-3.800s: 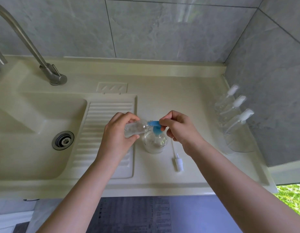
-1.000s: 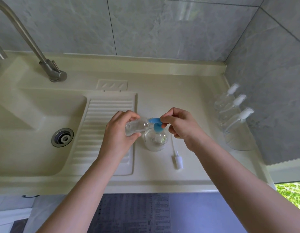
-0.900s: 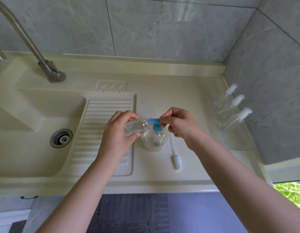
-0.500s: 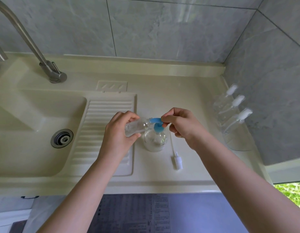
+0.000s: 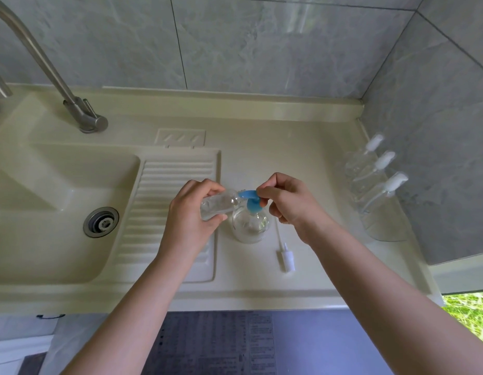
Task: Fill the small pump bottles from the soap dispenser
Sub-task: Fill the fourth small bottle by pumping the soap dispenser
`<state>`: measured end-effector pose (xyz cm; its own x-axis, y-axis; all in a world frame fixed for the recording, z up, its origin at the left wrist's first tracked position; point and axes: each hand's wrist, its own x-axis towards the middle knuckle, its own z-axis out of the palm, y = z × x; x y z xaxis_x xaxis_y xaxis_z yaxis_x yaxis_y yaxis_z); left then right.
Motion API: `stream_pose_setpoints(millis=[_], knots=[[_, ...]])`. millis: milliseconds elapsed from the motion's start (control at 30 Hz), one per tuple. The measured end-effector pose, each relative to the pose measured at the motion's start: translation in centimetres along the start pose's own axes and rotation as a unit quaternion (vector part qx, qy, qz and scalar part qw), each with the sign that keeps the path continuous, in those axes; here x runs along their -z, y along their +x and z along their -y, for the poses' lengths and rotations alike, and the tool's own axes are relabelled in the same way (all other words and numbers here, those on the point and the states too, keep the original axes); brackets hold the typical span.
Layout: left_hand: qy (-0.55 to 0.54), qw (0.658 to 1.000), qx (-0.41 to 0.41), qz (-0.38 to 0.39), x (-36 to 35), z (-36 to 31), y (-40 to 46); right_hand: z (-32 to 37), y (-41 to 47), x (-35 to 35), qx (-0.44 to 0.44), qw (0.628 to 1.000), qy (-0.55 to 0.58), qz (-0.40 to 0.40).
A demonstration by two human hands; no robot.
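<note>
Left hand [image 5: 193,215] gripping small clear plastic bottle [image 5: 217,205] tilted, mouth meeting blue spout; right hand [image 5: 285,203] pinching blue pump head [image 5: 249,197]. Round clear soap dispenser [image 5: 249,226] mid-counter, ready to squirt.

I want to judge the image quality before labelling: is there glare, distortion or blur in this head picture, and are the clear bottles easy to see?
Head view: soft daylight, weak shadows; a pale glare streak on the wall tile; wide-angle bending curves the counter edge; the three capped pump bottles are faint against the grey wall; the small bottle in the left hand is slightly soft.
</note>
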<state>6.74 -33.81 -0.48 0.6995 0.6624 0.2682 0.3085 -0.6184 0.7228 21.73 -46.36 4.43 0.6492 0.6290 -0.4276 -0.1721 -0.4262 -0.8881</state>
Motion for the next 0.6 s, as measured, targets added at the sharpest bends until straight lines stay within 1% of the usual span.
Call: stream_pose_setpoints(millis=[367, 467, 600], knots=[[0.0, 1.0, -0.006, -0.007, -0.06, 0.0, -0.12, -0.04, 0.02, -0.01, 0.013, 1.0, 0.002, 0.0], [0.001, 1.0, -0.002, -0.007, -0.01, -0.01, -0.1, 0.32, 0.09, 0.21, 0.005, 1.0, -0.012, 0.001], [0.001, 1.0, -0.007, -0.012, 0.04, -0.08, 0.11, 0.34, 0.28, 0.27, -0.001, 1.0, -0.003, 0.003]])
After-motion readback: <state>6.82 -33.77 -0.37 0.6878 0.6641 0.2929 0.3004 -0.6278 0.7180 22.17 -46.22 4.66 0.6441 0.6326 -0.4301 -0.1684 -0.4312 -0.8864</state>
